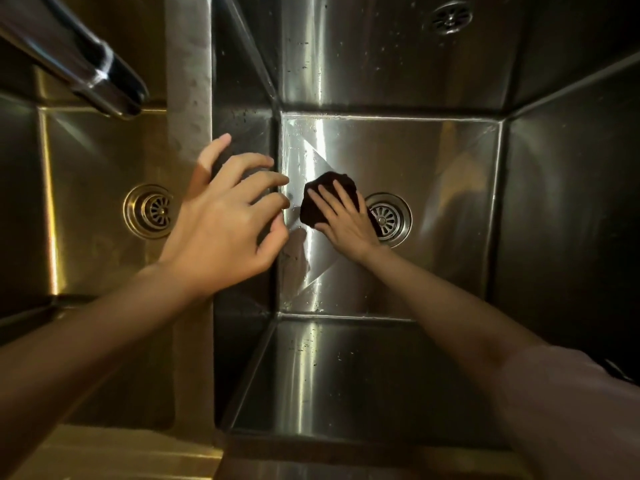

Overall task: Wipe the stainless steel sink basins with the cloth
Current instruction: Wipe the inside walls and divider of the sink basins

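On the floor of the right-hand sink basin (pixel 433 161), just left of its round drain strainer (pixel 388 219), lies a dark, bunched cloth (pixel 323 194). The right hand (pixel 346 221) lies on top of it with the fingers straight and spread, pressing it flat against the steel; the fingertips point toward 11 o'clock and the heel of the hand covers the left edge of the strainer. The right forearm runs from the hand down to 5 o'clock, where a pale sleeve (pixel 581 410) fills the lower right corner.

The left hand (pixel 221 220) is higher, over the steel divider (pixel 190 81) between the two basins. Its fingers are loosely curled and spread, holding nothing; the thumb lies over the divider's top toward 11 o'clock and the other fingers reach past its right edge toward 2 o'clock. Whether the fingertips touch the basin's left wall cannot be told. The left forearm leads off to 8 o'clock.

The right basin's floor shows a bright wet sheen with diagonal creases running to the drain, and small droplets speckle its walls. High on its far wall, at 1 o'clock, sits a small round overflow grille (pixel 449 18). The left-hand sink basin (pixel 86 161) looks warmer and yellower in tone and has its own drain strainer (pixel 149 211), partly hidden behind the left hand. A faucet spout (pixel 93 71) crosses the upper left corner at 10 o'clock, its dark-tipped end hanging over the left basin.
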